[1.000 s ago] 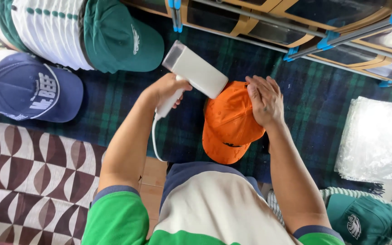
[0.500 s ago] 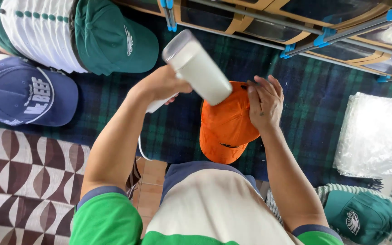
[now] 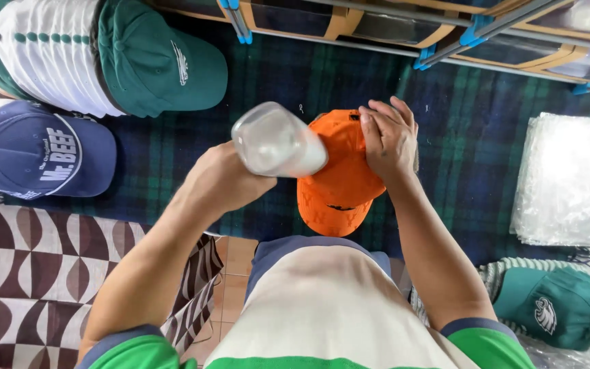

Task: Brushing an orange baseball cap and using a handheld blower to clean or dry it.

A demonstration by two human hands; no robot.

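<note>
An orange cap (image 3: 341,179) lies on a dark green and blue plaid cloth (image 3: 288,89), brim toward me. My right hand (image 3: 387,137) rests flat on its crown, fingers together. My left hand (image 3: 223,181) grips the handle of a white hand-held steamer (image 3: 278,141), raised and tipped so its wide end faces the camera, just left of the cap. A thin white cord runs down from under that hand.
A stack of green and white caps (image 3: 104,58) and a navy cap (image 3: 39,150) lie at the left. Clear plastic bags (image 3: 571,178) are piled at the right, a green cap (image 3: 554,307) below them. Framed panels with blue clips (image 3: 445,27) line the far edge.
My left hand has lifted and turned the steamer, so its end now points up at the camera. My right hand has stayed on the orange cap's crown.
</note>
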